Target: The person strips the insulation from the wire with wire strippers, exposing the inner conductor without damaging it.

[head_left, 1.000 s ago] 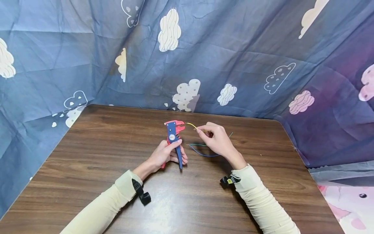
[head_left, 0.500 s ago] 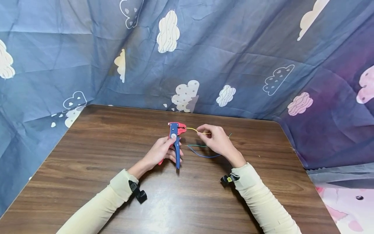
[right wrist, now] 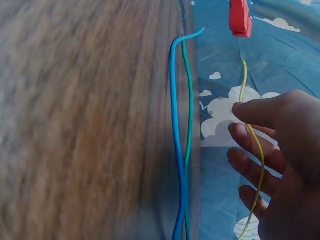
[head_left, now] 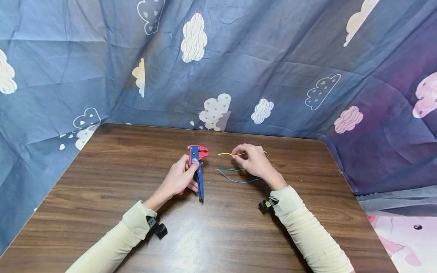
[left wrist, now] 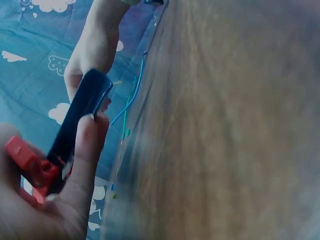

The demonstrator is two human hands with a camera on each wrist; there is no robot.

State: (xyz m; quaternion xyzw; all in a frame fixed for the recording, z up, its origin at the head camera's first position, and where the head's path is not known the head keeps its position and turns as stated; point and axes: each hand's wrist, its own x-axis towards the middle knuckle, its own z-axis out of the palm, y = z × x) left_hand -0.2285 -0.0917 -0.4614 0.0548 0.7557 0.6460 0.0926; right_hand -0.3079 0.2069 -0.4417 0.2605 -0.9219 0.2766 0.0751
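Note:
My left hand [head_left: 178, 175] grips a wire stripper [head_left: 200, 181] with blue and red handles, its red nose pointing right. The thumb lies over the blue body. Between thumb and fingertips, my right hand [head_left: 253, 162] pinches a yellow wire [head_left: 224, 153], whose free end points left at the stripper. A gap separates that wire end from the red nose [right wrist: 240, 21], as the right wrist view also shows. Farther along, the yellow wire [right wrist: 262, 165] runs past the palm. Below the right hand, a blue wire [head_left: 239, 182] and a green wire [head_left: 229, 169] lie on the table, partly hidden by it.
A tiny green offcut [head_left: 208, 182] lies on the brown wooden table [head_left: 112, 167] near the stripper. Small blue [left wrist: 112, 187] and yellow [left wrist: 114, 196] bits show in the left wrist view. A patterned blue cloth [head_left: 164, 91] hangs behind the table.
The stripper came to the yellow wire's end half a second ago, then moved left away from it. A tiny green offcut now shows below it. The right hand stays nearly in place.

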